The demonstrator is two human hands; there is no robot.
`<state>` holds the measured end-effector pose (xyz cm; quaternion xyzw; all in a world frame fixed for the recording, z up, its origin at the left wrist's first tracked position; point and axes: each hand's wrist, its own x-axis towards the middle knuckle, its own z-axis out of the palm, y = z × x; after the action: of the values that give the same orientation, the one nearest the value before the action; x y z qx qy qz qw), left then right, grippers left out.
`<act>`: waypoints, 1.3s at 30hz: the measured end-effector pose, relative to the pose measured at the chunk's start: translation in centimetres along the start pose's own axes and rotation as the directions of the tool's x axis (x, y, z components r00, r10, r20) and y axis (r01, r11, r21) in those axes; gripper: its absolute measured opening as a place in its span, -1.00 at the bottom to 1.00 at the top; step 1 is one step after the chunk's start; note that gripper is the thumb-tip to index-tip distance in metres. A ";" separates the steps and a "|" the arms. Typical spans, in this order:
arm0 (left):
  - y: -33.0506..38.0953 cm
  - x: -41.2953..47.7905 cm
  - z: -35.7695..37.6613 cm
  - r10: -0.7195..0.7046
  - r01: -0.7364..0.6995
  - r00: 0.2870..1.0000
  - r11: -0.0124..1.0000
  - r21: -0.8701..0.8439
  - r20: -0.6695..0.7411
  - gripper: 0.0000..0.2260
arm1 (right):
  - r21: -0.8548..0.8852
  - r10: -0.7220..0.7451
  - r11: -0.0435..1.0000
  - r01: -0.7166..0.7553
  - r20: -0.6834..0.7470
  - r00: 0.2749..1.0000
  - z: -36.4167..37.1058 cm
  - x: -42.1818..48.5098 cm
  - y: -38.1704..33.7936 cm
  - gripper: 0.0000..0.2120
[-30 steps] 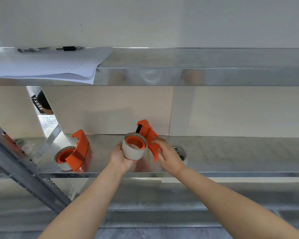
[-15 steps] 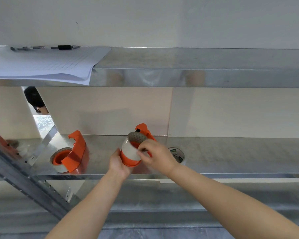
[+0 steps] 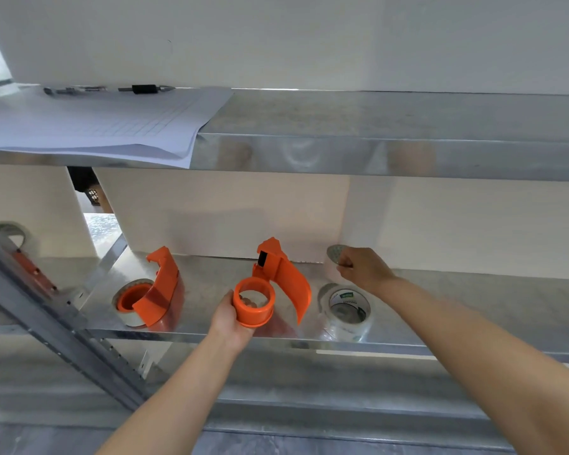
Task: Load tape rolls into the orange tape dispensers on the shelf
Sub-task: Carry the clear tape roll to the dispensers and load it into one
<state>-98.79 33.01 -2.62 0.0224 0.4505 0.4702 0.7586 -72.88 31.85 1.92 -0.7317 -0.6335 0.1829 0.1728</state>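
Fingers point(image 3: 344, 265) hiding tape roll point(image 3: 333, 262), label blurred

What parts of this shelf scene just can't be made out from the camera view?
- Spent roll in the right hand: mostly hidden by the fingers.
- Label on the clear tape roll: too small to read.
- Left hand: its fingertips sit inside the orange dispenser hub.
- Papers on the upper shelf: grid too faint, left side cut off by the frame edge.

I can't see my left hand's point(image 3: 232, 318) fingers behind the orange spool point(image 3: 253, 302). My right hand point(image 3: 363, 269) covers part of a blurry roll point(image 3: 331, 264). The paper point(image 3: 89, 124) runs off the left edge.
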 end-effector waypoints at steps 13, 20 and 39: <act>0.0 -1.4 -0.3 -0.109 0.128 0.984 0.982 -0.137 0.137 -0.66 | 0.026 0.088 0.996 -0.087 -0.044 0.995 2.6 2.3 -0.3 -0.90; -0.1 -0.7 -0.4 -0.144 0.164 0.980 0.976 -0.145 0.136 -0.67 | -0.062 0.169 0.985 -0.163 0.096 0.981 4.2 2.3 -0.1 -0.66; -0.8 -0.1 2.2 -0.157 0.166 0.980 0.984 -0.061 0.124 -0.66 | -0.050 0.098 0.994 -0.095 0.058 0.994 6.9 -5.9 -0.2 -0.80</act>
<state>-96.71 33.36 -1.66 -0.0134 0.3881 0.4206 0.8200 -77.22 26.18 -3.72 -0.7594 -0.6065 0.1981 0.1273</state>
